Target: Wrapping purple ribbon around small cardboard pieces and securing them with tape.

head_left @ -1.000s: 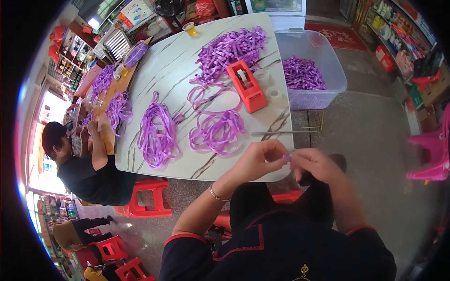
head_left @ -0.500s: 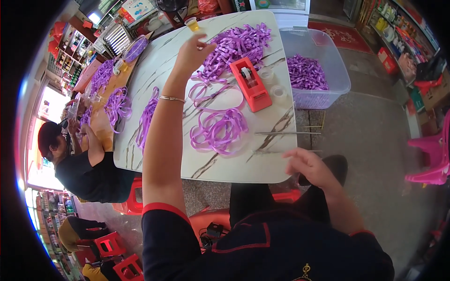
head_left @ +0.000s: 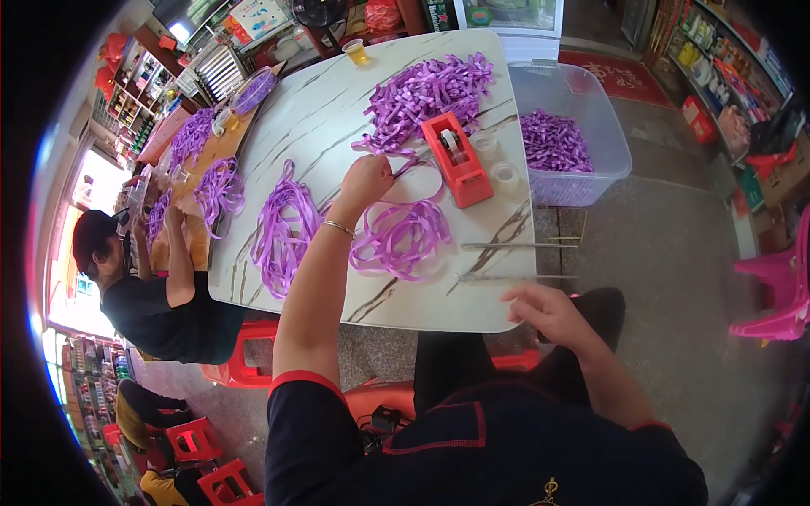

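Observation:
My left hand (head_left: 369, 179) is closed on a purple ribbon (head_left: 405, 163) over the middle of the table; its fingertips are partly hidden. Just in front of it a loose coil of purple ribbon (head_left: 403, 240) lies on the marbled white tabletop (head_left: 304, 101). At the front right corner hovers my right hand (head_left: 548, 314), its fingers loosely bent and apart, with nothing in them. Two thin metal rods (head_left: 519, 245) stick out over the right edge near it. A red tape dispenser (head_left: 460, 164) stands beyond the coil, beside a heap of short folded purple ribbon pieces (head_left: 430, 93).
Another ribbon bundle (head_left: 285, 232) lies to the left. Rolls of clear tape (head_left: 504, 173) sit by the dispenser; a cup of yellow liquid (head_left: 357, 52) stands at the far edge. A clear plastic bin (head_left: 607, 169) adjoins the right side. A co-worker (head_left: 160, 287) sits at left.
My left hand has come down from the far side toward me and closed on the ribbon. My right hand has shifted slightly left and down. The co-worker's arm has moved a little.

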`<action>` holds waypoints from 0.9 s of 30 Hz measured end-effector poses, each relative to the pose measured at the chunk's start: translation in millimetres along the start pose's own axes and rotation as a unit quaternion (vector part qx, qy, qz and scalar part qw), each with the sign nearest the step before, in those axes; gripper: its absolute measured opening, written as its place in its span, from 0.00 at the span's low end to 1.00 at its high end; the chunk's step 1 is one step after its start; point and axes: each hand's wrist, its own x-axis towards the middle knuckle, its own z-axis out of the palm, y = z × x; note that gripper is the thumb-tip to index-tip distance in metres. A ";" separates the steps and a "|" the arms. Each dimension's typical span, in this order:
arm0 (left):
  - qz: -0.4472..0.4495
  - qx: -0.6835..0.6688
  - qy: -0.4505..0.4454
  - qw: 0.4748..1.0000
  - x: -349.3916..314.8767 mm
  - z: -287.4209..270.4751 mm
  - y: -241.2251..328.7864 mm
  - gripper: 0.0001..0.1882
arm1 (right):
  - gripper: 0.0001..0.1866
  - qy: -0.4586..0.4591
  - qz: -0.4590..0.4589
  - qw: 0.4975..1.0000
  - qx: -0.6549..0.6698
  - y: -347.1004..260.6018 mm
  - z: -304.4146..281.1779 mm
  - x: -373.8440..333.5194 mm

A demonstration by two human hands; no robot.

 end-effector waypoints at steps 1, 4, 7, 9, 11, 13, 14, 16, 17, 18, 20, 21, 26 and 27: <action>-0.002 0.001 0.001 1.000 -1.9 1.2 -0.6 0.12 | 0.10 0.003 0.002 1.000 -0.001 -0.1 0.9 -0.1; -0.040 -0.017 0.029 0.999 -4.1 -14.7 14.3 0.11 | 0.10 0.005 0.002 1.000 -0.003 -3.5 -0.7 -1.7; -0.049 -0.096 0.211 0.971 1.2 -52.1 24.2 0.08 | 0.10 0.008 -0.009 1.000 -0.015 -2.1 -0.7 -2.6; -0.005 -0.128 0.321 0.938 5.3 -83.7 28.5 0.07 | 0.10 0.008 -0.008 1.000 -0.016 -2.0 0.4 -2.8; 0.047 -0.171 0.400 0.899 7.8 -114.9 35.6 0.07 | 0.09 0.007 -0.008 1.000 -0.016 -1.4 1.7 -2.8; 0.078 -0.232 0.430 0.869 7.2 -142.8 45.6 0.08 | 0.09 0.009 -0.009 0.999 0.029 0.4 2.8 -3.0; 0.078 -0.231 0.431 0.869 3.6 -153.7 57.9 0.08 | 0.09 0.008 -0.010 1.000 0.029 -0.3 1.8 -4.3; 0.175 -0.408 0.354 0.823 -9.9 -171.5 96.1 0.06 | 0.09 0.068 -0.068 0.995 -0.017 -5.7 -1.2 -8.3; 0.196 -0.428 0.311 0.825 -19.7 -177.8 118.7 0.06 | 0.09 0.069 -0.068 0.995 -0.017 -13.1 -2.0 -11.3; 0.216 -0.448 0.267 0.825 -31.1 -181.1 142.7 0.06 | 0.10 0.132 -0.119 0.983 -0.039 -24.9 -3.7 -15.4; 0.259 -0.540 0.150 0.787 -56.5 -180.1 182.7 0.06 | 0.16 0.209 -0.231 0.946 -0.089 -50.6 -8.1 -21.3; 0.260 -0.546 0.079 0.792 -67.5 -180.1 196.2 0.07 | 0.21 0.227 -0.292 0.921 -0.120 -65.4 -11.5 -25.2; 0.268 -0.547 -0.039 0.792 -99.3 -155.0 235.9 0.07 | 0.27 0.202 -0.393 0.897 0.026 -123.3 10.1 -42.1; 0.271 -0.522 -0.051 0.807 -100.2 -148.0 237.4 0.07 | 0.27 0.162 -0.373 0.911 0.070 -127.9 13.7 -44.2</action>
